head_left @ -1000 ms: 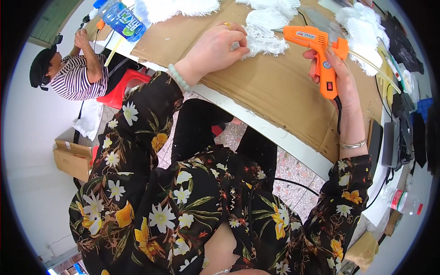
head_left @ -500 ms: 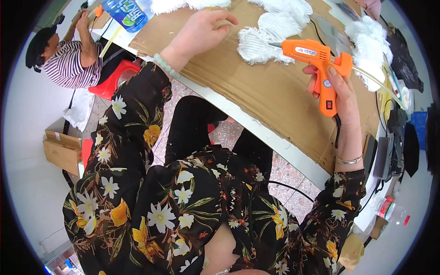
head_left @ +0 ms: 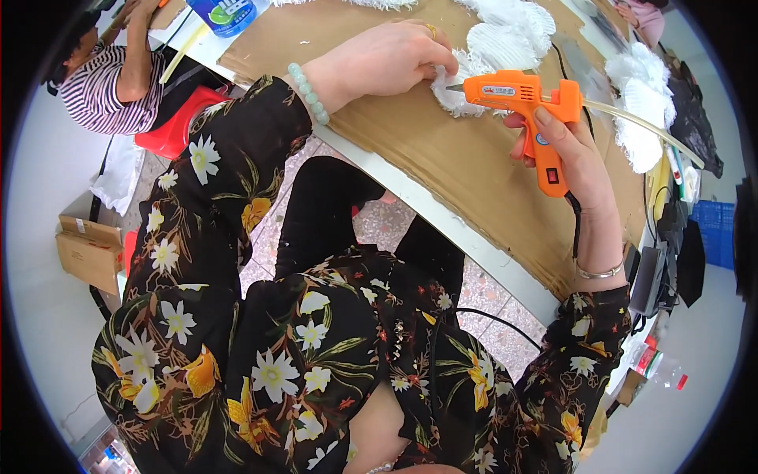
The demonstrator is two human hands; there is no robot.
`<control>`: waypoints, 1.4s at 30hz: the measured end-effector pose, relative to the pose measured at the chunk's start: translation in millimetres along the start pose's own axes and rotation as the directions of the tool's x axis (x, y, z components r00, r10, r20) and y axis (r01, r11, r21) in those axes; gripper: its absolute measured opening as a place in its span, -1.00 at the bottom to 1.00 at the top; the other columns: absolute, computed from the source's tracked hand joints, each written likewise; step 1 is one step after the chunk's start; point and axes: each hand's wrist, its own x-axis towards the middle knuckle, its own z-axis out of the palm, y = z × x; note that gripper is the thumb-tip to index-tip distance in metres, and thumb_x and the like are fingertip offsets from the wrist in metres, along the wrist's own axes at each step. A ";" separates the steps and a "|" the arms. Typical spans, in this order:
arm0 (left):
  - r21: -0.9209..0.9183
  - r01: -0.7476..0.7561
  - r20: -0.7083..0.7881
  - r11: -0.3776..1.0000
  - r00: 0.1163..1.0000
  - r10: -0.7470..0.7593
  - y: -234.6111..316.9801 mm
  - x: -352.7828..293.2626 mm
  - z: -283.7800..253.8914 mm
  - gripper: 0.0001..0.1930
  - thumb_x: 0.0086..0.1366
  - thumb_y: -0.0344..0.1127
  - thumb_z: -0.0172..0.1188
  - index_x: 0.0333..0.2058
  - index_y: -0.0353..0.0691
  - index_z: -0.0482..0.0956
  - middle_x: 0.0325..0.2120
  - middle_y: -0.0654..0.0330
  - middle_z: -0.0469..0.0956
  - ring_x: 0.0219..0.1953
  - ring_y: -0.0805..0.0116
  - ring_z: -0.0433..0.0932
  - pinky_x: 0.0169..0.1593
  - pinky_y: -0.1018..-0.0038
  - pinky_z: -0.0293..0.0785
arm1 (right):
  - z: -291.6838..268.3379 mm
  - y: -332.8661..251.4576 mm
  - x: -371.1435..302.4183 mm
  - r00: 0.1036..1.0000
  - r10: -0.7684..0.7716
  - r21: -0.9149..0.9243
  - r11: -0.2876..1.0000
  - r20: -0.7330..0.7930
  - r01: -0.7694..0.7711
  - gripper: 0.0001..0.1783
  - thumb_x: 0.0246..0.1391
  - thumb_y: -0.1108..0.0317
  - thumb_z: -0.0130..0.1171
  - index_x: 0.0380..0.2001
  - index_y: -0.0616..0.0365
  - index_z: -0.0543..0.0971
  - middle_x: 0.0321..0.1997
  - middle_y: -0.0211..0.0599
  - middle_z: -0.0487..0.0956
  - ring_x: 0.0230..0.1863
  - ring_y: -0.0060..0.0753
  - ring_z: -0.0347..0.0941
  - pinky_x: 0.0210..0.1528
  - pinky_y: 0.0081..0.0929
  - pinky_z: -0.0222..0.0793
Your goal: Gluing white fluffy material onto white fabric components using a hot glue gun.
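Observation:
My right hand (head_left: 583, 162) is wrapped round the handle of an orange hot glue gun (head_left: 513, 88), fingers at its trigger. Out of the gun's back sticks a long pale glue stick (head_left: 651, 130), and a black cord hangs from the handle. The nozzle points left, close over a white fringed, ribbed fabric piece (head_left: 454, 101). At that piece's left edge, my left hand (head_left: 391, 59) pinches and lifts the border with thumb and fingers. More ribbed white fabric (head_left: 513, 35) lies just beyond. Under it all is a brown cardboard sheet (head_left: 418, 154) on the table.
A fluffy white heap (head_left: 643, 99) and a black plastic bag (head_left: 699, 126) lie on the right. At the far left stands a blue-labelled bottle (head_left: 225, 16). A person in a striped shirt (head_left: 110, 91) sits on a red stool (head_left: 178, 126) beyond the table's left end.
My left hand has moved right from above the cardboard and taken hold of the white fabric's edge. The glue gun has shifted slightly left, its nozzle still near the fabric.

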 end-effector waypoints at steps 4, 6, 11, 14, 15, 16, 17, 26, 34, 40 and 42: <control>-0.003 -0.003 -0.014 1.000 1.000 0.003 0.7 3.8 2.0 -0.82 0.10 -0.42 0.11 -0.30 -0.14 0.59 -0.32 0.22 0.54 -0.21 0.19 0.46 -0.08 0.35 0.37 | -0.8 1.1 -1.4 1.000 -0.008 -0.009 1.000 0.000 0.008 -0.56 0.19 0.10 -0.05 -0.07 0.27 0.41 -0.20 -0.23 0.53 -0.41 -0.55 0.44 -0.39 -0.61 0.32; 0.010 -0.006 -0.024 1.000 1.000 0.007 3.0 5.8 1.4 -0.81 0.10 -0.42 0.11 -0.29 -0.13 0.59 -0.33 0.21 0.53 -0.21 0.18 0.46 -0.08 0.34 0.37 | -1.7 1.1 -2.2 1.000 -0.005 -0.029 1.000 0.001 0.005 -0.55 0.19 0.09 -0.04 -0.08 0.28 0.42 -0.21 -0.25 0.53 -0.41 -0.57 0.44 -0.38 -0.61 0.32; 0.062 0.027 -0.029 0.998 0.999 -0.025 2.0 4.0 1.6 -0.67 0.09 -0.42 0.13 -0.12 -0.03 0.54 -0.35 0.17 0.54 -0.21 0.18 0.47 -0.07 0.33 0.37 | 2.1 1.5 3.6 1.000 0.009 -0.042 0.999 0.005 -0.009 -0.54 0.18 0.09 -0.04 -0.08 0.29 0.43 -0.23 -0.29 0.54 -0.43 -0.60 0.43 -0.38 -0.61 0.32; 0.087 0.029 -0.032 0.996 0.999 -0.027 2.2 4.5 2.8 -0.64 0.08 -0.41 0.14 -0.08 -0.01 0.51 -0.38 0.16 0.54 -0.22 0.18 0.47 -0.07 0.33 0.37 | 2.7 0.7 1.4 1.000 -0.002 -0.079 0.997 0.004 0.002 -0.55 0.18 0.09 -0.05 -0.08 0.28 0.43 -0.24 -0.32 0.55 -0.45 -0.61 0.41 -0.38 -0.61 0.32; 0.086 0.028 -0.030 0.996 0.999 -0.026 2.4 4.2 2.8 -0.64 0.08 -0.41 0.14 -0.08 -0.01 0.51 -0.38 0.16 0.54 -0.22 0.18 0.47 -0.07 0.33 0.37 | 2.8 0.6 0.8 1.000 -0.011 -0.107 0.994 0.005 0.012 -0.55 0.18 0.09 -0.05 -0.08 0.28 0.43 -0.25 -0.33 0.55 -0.46 -0.62 0.40 -0.38 -0.61 0.32; 0.075 0.032 -0.033 0.997 0.999 -0.029 2.3 3.9 1.8 -0.64 0.08 -0.41 0.15 -0.09 -0.01 0.51 -0.40 0.16 0.54 -0.23 0.17 0.47 -0.08 0.33 0.37 | 2.6 0.2 0.9 1.000 -0.011 -0.105 0.994 0.006 0.012 -0.55 0.18 0.09 -0.05 -0.08 0.28 0.43 -0.25 -0.33 0.55 -0.46 -0.62 0.40 -0.38 -0.61 0.32; 0.065 0.035 -0.036 0.997 0.999 -0.033 2.4 3.6 1.2 -0.64 0.07 -0.41 0.15 -0.09 -0.02 0.51 -0.41 0.15 0.54 -0.23 0.17 0.47 -0.08 0.32 0.37 | 2.2 -0.2 1.1 1.000 -0.007 -0.126 0.992 0.015 0.008 -0.55 0.17 0.08 -0.05 -0.08 0.27 0.43 -0.25 -0.34 0.55 -0.47 -0.62 0.40 -0.39 -0.61 0.31; 0.103 0.038 -0.041 0.994 0.999 -0.034 1.9 4.9 1.4 -0.64 0.06 -0.40 0.16 -0.10 -0.01 0.51 -0.41 0.15 0.55 -0.23 0.17 0.49 -0.09 0.31 0.38 | 0.2 -0.9 1.3 1.000 0.001 -0.172 0.985 0.019 0.002 -0.54 0.17 0.05 -0.03 -0.09 0.25 0.44 -0.25 -0.36 0.53 -0.48 -0.62 0.38 -0.40 -0.61 0.30; 0.132 0.024 -0.054 0.991 0.998 -0.017 -0.9 5.4 3.3 -0.64 0.05 -0.40 0.17 -0.12 0.00 0.54 -0.44 0.14 0.55 -0.25 0.17 0.50 -0.13 0.32 0.42 | -4.2 -0.6 3.8 0.998 0.053 -0.272 0.961 0.031 -0.043 -0.53 0.16 0.04 0.00 -0.09 0.24 0.43 -0.25 -0.37 0.52 -0.48 -0.62 0.37 -0.40 -0.61 0.30; 0.135 0.098 0.041 0.986 0.994 -0.105 7.5 6.8 -3.0 -0.57 0.03 -0.45 0.20 -0.05 -0.06 0.49 -0.30 0.14 0.55 -0.18 0.17 0.47 -0.06 0.34 0.39 | -4.7 -5.4 3.4 0.998 0.049 -0.379 0.925 0.037 -0.032 -0.55 0.16 0.06 0.01 -0.08 0.24 0.42 -0.24 -0.33 0.52 -0.50 -0.58 0.37 -0.39 -0.61 0.29; 0.133 0.112 0.046 0.985 0.992 -0.120 9.4 7.0 -8.4 -0.57 0.03 -0.46 0.19 -0.05 -0.06 0.49 -0.30 0.14 0.55 -0.18 0.17 0.48 -0.06 0.34 0.39 | -5.7 -5.0 -0.3 0.998 0.045 -0.366 0.930 0.035 -0.029 -0.59 0.17 0.12 0.00 -0.08 0.24 0.40 -0.25 -0.32 0.52 -0.49 -0.58 0.38 -0.39 -0.61 0.29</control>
